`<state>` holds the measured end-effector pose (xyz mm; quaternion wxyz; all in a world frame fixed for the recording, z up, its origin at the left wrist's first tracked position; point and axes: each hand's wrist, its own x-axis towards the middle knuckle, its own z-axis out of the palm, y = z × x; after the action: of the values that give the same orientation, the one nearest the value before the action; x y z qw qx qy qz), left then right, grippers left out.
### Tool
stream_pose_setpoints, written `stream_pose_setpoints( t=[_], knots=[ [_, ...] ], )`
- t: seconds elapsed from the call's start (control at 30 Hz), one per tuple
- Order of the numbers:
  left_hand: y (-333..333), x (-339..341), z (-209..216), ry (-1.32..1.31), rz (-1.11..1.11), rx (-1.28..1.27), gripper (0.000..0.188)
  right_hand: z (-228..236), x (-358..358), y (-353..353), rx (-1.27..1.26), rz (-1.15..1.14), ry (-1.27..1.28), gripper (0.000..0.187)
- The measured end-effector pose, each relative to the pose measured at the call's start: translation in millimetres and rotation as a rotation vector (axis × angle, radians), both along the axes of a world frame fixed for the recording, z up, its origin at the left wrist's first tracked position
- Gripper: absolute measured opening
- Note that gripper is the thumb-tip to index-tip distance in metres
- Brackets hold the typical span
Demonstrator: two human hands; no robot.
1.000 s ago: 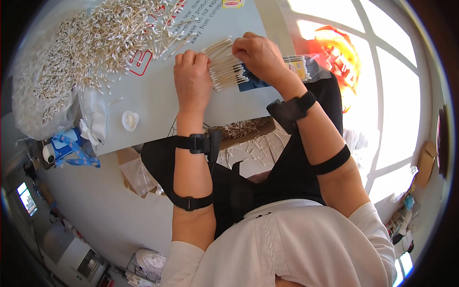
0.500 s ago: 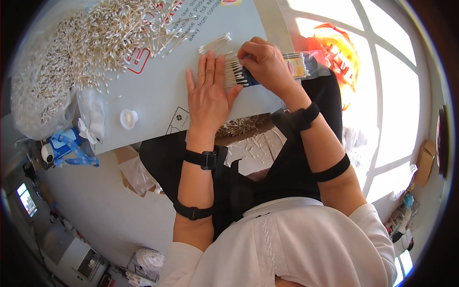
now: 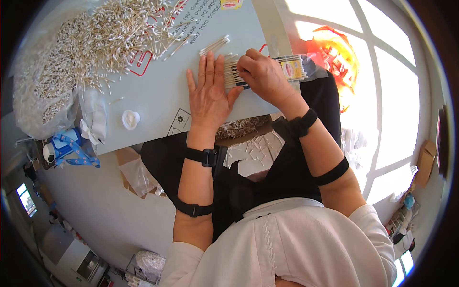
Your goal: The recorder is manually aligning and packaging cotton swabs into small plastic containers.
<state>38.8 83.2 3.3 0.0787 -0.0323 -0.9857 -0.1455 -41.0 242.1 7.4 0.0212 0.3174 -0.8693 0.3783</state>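
Note:
My left hand (image 3: 209,98) lies flat on the table, fingers stretched forward and thumb out to the right. Beside it, between the two hands, is a row of cotton swabs (image 3: 232,76) laid side by side. My right hand (image 3: 264,75) is closed over the right part of this row, its fingertips pinched; what they hold is hidden. Just right of that hand is a flat clear plastic packet (image 3: 311,68) with a yellow label (image 3: 291,70) and swab tips showing at its end. A small loose bundle of swabs (image 3: 214,45) lies beyond my left fingertips.
A large heap of loose swabs (image 3: 105,38) spills from a plastic bag (image 3: 33,105) at the far left. Nearer stand a small white cup (image 3: 130,119) and a blue-and-white bottle (image 3: 62,143) with a strap. An orange bag (image 3: 337,62) is at the right; a swab-filled box (image 3: 244,128) sits below the table edge.
My right hand has come slightly toward me along the swabs, its fingers more curled, and more of the packet shows behind it. My left hand has hardly moved.

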Motion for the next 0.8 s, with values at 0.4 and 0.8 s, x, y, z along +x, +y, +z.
stream_pose_setpoints(
  t=[0.4,0.8],
  knots=[
    [-4,-1,1,-0.043,-0.017,-0.023,0.084,10,-6,-15,0.155,-0.179,-0.290,0.006],
    [-13,1,-2,0.216,0.058,0.257,0.051,3,3,-9,-0.058,-0.218,-0.182,0.013]
  ],
)
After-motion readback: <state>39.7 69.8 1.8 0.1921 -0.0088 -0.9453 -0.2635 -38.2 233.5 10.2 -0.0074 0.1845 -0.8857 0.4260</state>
